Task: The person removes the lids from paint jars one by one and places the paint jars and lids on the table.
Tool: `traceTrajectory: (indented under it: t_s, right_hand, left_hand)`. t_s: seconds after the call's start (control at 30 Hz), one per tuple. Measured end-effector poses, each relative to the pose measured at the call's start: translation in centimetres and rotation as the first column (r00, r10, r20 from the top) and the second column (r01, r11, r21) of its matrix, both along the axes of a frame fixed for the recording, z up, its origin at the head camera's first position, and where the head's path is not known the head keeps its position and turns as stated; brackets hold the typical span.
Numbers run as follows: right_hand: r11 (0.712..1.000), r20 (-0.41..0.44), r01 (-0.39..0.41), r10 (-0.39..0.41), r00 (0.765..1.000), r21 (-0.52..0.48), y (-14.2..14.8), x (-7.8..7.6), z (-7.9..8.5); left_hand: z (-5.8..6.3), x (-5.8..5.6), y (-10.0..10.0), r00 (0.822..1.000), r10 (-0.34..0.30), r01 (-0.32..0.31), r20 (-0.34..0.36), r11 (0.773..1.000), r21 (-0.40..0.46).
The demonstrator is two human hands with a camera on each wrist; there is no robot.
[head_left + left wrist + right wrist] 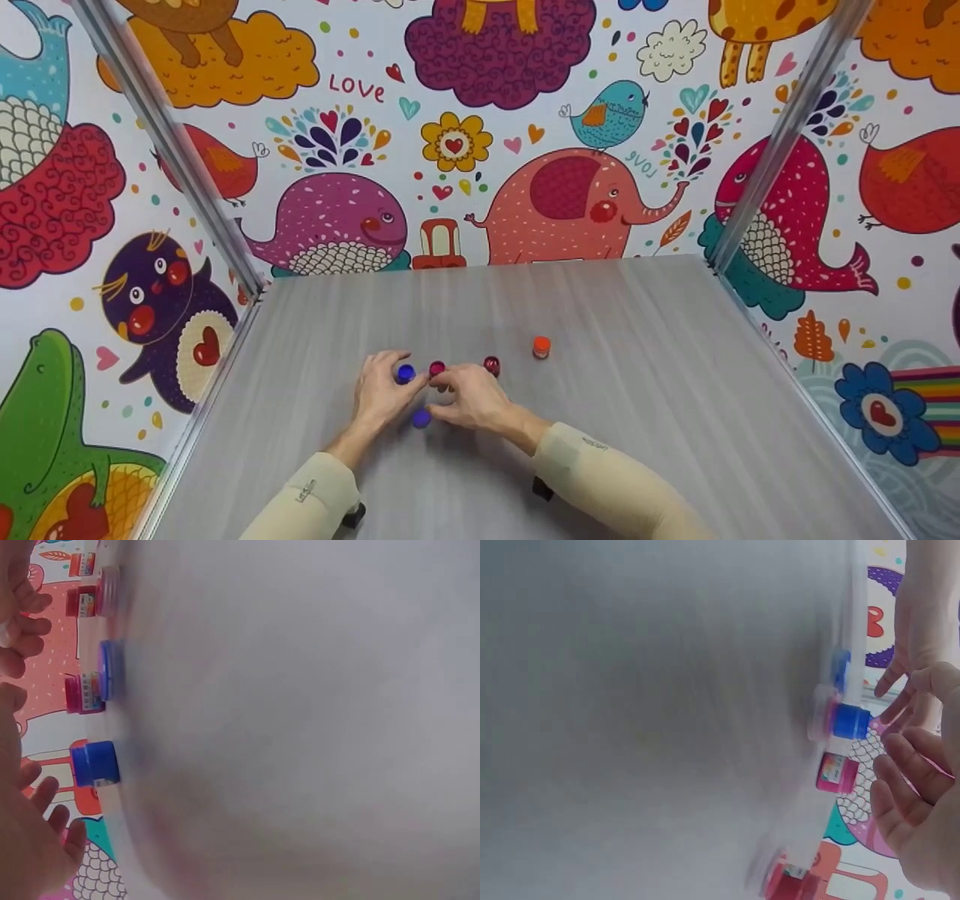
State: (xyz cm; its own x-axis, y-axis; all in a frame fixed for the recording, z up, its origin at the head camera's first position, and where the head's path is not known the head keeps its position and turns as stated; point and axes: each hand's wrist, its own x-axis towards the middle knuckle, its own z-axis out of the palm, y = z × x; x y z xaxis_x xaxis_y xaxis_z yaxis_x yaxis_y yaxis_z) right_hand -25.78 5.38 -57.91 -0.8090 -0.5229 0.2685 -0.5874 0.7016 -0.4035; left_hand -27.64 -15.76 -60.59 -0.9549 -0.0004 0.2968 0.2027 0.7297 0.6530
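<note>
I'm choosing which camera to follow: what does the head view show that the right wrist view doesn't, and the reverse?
Only the head view shows the orange-capped jar and the person's pale sleeves.

Only the right wrist view shows the printed label on the pink jar and a blurred pale-pink round thing by the blue jar.

Both show those pink and blue jars, the red jar, the left hand and the right hand; the wrist view cuts off the red jar at the picture's bottom edge.
</note>
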Motion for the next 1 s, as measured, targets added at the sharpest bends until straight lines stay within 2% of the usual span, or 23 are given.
traceTrajectory:
  t_s: [0.13, 0.33, 0.57, 0.77, 0.9, 1.0]
  right_hand:
    - [1.0, 0.004, -0.006, 0.007, 1.0, -0.026, 0.7, 0.0, 0.6]
    - [0.999, 0.015, -0.011, 0.012, 1.0, -0.054, 2.0, -0.1, 1.5]
    - [0.999, -0.002, 0.033, -0.033, 0.999, -0.025, 4.0, -0.3, 2.3]
    - [1.0, -0.067, 0.019, -0.02, 0.998, -0.01, 5.8, -0.4, 2.9]
    - [0.999, -0.059, 0.033, -0.034, 0.998, -0.025, 7.0, -0.3, 3.4]
    - [0.998, -0.052, 0.052, -0.054, 0.997, -0.043, 7.7, -0.3, 4.0]
  left_hand:
    - [0.3, 0.1, 0.2, 0.998, -0.038, 0.038, -0.053, 0.999, -0.007]
    - [0.5, 0.2, 0.5, 0.984, -0.099, 0.093, -0.146, 0.995, -0.046]
    - [1.0, 0.4, 1.1, 0.976, -0.142, 0.136, -0.167, 0.99, -0.048]
    - [1.3, 0.4, 1.7, 0.965, -0.186, 0.178, -0.186, 0.982, -0.063]
    - [1.4, 0.3, 2.1, 0.964, -0.193, 0.184, -0.185, 0.981, -0.067]
    - [1.4, 0.1, 2.3, 0.953, -0.21, 0.198, -0.217, 0.977, -0.075]
